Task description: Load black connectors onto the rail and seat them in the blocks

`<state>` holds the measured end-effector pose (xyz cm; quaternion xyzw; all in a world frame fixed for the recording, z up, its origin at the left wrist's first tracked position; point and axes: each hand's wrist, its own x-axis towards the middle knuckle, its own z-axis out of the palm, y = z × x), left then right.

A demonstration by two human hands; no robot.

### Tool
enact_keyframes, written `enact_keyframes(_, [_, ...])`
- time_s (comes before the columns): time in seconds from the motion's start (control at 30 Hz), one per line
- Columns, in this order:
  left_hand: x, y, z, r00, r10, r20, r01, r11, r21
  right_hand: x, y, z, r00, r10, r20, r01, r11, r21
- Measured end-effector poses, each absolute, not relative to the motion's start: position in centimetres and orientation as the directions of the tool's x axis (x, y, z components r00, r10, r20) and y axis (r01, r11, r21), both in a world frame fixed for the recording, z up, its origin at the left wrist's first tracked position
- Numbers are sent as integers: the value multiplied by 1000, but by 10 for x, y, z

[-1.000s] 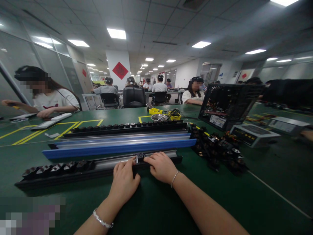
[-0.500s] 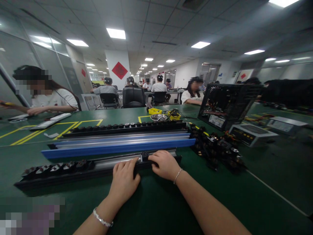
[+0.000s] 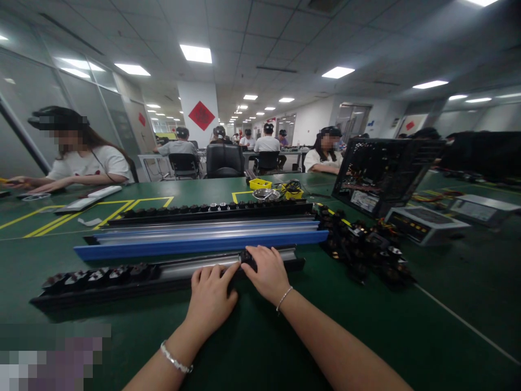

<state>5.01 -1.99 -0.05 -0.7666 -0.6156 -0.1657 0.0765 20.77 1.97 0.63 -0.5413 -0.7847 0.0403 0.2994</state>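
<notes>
Green table (image 3: 254, 347) stretches broad under the ceiling lights (image 3: 196, 54); on it, before the person, lies a long black rail (image 3: 163, 290), a small black module (image 3: 245, 257) sitting in it toward the right end; the right hand (image 3: 268, 271) is nearly closed, thumb and forefinger pinching that module; the left hand (image 3: 211, 296) is half-curled over the rail's near wall, forefinger by the module, though I can't tell whether it grips; I'd guess the module light and stiff, best held by its sides; the rail looks rigid, its floor probably slippery, the walls better for steadying.
</notes>
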Motion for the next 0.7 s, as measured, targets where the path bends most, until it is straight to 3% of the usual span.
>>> enact_keyframes(0.7, [52, -22, 0, 177, 915, 363, 966, -233, 116, 206, 20, 6, -187, 885, 427, 857, 360, -370])
